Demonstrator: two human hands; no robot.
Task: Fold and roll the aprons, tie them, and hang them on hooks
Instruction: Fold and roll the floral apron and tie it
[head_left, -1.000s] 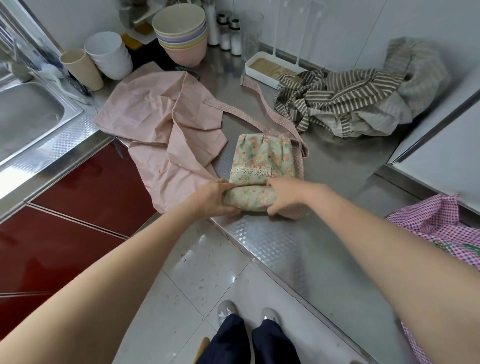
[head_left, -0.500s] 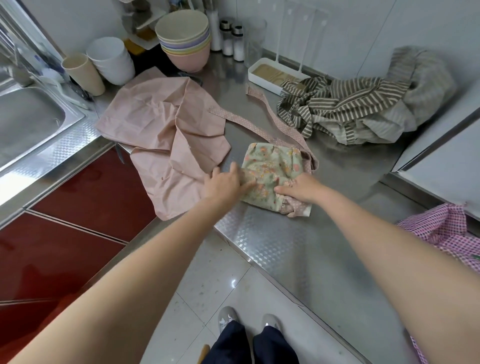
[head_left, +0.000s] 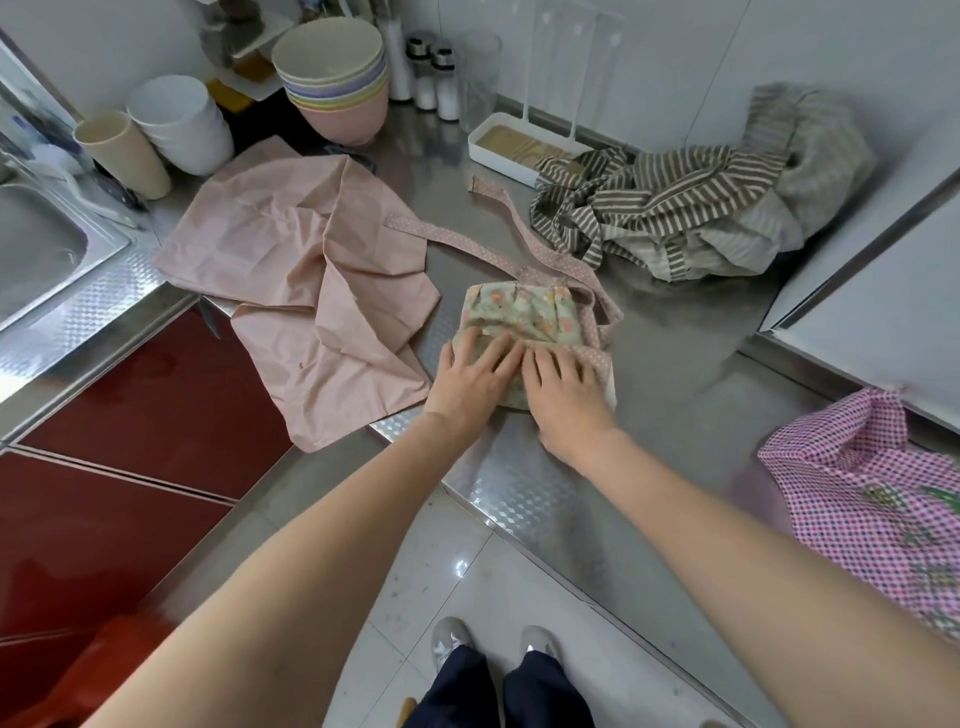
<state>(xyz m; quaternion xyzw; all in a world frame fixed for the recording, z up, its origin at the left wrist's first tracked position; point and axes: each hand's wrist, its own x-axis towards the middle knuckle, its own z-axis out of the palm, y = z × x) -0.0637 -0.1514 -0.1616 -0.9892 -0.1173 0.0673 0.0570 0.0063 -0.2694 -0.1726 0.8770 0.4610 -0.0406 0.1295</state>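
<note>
The folded green floral apron bundle (head_left: 519, 317) is found on the stainless steel counter (head_left: 665, 379), near centre frame. It is pressed flat by the left hand (head_left: 470, 376) and the right hand (head_left: 563, 392), fingers extended, nothing gripped. Its long axis runs from 3 to 9 o'clock. Pink dotted straps (head_left: 540, 249) trail from it towards 11 and 12 o'clock. At its 9 o'clock a plain pink apron (head_left: 306, 291) is spread.

There is one view only. The camera sits on the person's head and looks forward and down. It is close to the metal counter (head_left: 649, 395), which runs across the middle of the frame. Both arms reach in from the bottom corners. The floor and the shoes (head_left: 449, 636) show at the bottom middle.
</note>
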